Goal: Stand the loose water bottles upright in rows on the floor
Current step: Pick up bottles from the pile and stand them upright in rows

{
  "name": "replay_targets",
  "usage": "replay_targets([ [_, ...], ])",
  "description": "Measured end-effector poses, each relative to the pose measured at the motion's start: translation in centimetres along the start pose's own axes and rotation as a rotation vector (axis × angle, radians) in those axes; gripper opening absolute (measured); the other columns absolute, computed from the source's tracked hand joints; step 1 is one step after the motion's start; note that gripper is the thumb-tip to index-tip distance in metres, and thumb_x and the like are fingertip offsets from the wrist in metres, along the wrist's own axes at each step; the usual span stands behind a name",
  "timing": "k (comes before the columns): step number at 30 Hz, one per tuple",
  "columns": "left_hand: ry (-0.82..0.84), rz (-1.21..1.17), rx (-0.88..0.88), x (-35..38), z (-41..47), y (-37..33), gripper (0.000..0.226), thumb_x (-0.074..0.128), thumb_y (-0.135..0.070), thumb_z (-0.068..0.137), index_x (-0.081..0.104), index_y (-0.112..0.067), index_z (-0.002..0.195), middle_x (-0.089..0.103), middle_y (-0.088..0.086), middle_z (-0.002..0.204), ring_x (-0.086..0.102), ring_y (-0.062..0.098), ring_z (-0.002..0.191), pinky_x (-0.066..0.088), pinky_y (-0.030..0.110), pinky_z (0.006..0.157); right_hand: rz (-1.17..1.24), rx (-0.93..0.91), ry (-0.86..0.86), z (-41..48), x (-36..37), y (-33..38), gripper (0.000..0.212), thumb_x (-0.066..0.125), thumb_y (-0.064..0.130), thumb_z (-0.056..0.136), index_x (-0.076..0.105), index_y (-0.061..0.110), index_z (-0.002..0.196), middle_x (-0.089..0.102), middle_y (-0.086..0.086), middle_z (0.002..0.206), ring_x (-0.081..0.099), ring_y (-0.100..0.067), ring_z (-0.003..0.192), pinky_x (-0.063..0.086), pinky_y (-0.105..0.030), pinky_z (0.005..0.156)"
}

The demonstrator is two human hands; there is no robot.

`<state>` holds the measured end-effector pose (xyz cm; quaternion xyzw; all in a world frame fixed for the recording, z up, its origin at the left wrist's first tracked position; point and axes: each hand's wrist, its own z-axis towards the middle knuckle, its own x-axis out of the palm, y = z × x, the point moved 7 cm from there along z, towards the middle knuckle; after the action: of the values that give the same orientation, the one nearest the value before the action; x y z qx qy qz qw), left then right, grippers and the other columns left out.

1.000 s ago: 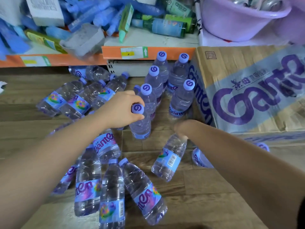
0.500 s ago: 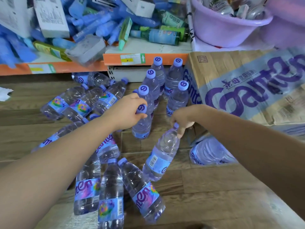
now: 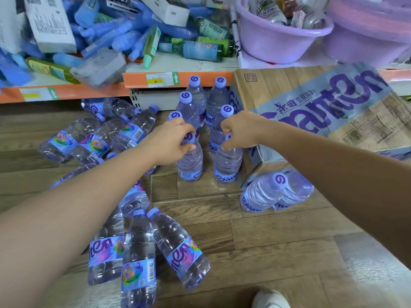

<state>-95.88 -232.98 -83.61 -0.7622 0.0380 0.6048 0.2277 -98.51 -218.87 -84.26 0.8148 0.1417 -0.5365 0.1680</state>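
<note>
wood-plank floor (image 3: 255, 230), orange-edged shelf (image 3: 138, 80) — cluttered

I see clear glossy plastic bottles (image 3: 190, 162) on matt wood-grain floor (image 3: 255, 230); at two o'clock, rough cardboard box (image 3: 278, 85).

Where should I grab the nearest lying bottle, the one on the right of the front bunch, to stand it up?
Probably by the neck just under its cap. That bottle lies flat on the floor, cap pointing away from you and its base toward you. Come down from above and from its right, the open side, since another lying bottle presses against its left.
</note>
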Motion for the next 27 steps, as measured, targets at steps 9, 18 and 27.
replay_targets([
  [9,0.01,0.001,0.01,0.4,0.8,-1.4,0.037,0.058,-0.032,0.089,0.055,-0.012,0.119,0.05,0.008,0.113,0.053,0.028,0.106,0.045,0.043,0.093,0.001,0.09,-0.092,1.0,-0.5,-0.7,0.031,0.061,0.037,0.082,0.048,0.011,0.093,0.043,-0.001,0.071,0.047,-0.027,0.078,0.038,-0.03,0.058],
  [18,0.083,-0.009,0.021,1.6,0.9,-1.9,0.039,0.057,-0.032,0.09,0.052,-0.016,0.125,0.049,0.006,0.116,0.054,0.028,0.107,0.045,0.041,0.093,-0.073,0.15,-0.087,0.6,-0.3,-1.1,0.035,0.06,0.041,0.086,0.043,0.011,0.089,0.043,-0.004,0.075,0.047,-0.027,0.077,0.036,-0.029,0.055],
  [27,0.186,-0.043,0.091,2.0,0.7,-1.8,0.027,0.059,-0.034,0.087,0.059,-0.022,0.112,0.05,-0.003,0.111,0.054,0.02,0.103,0.044,0.031,0.088,-0.049,0.213,-0.45,1.9,-6.0,-0.8,0.034,0.045,0.04,0.095,0.052,0.009,0.107,0.053,-0.007,0.09,0.054,-0.031,0.085,0.033,-0.032,0.059],
])
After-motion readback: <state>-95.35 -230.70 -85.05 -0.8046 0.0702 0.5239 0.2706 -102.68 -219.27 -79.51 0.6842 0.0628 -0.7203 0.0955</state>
